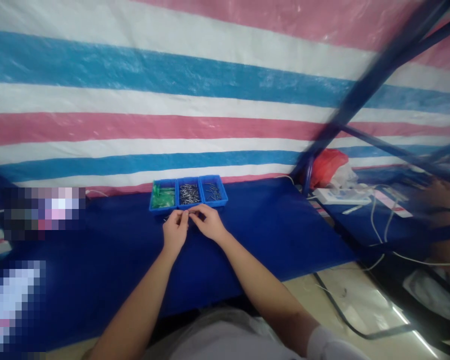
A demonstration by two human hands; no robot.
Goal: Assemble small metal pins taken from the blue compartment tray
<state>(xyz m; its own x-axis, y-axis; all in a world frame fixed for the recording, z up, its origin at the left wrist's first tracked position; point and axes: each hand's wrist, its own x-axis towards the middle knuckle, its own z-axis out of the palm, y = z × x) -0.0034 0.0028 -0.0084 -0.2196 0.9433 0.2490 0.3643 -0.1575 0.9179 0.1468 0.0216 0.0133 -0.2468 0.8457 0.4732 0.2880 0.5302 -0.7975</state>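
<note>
Small dark piece [191,214] nearside of metal pins [189,193].
Left hand [175,230], right hand [209,222]: grips together, clamped on it at the tips; shape unclear.

We found no legible text, label, brand, number or sign; any print on the white box [343,196] and pink-and-white card [393,204] was too blurred to read.

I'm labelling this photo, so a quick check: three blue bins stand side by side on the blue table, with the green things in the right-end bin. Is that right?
Not quite: the head view shows the green things in the left-end bin. The three blue bins do stand side by side on the blue table.
</note>
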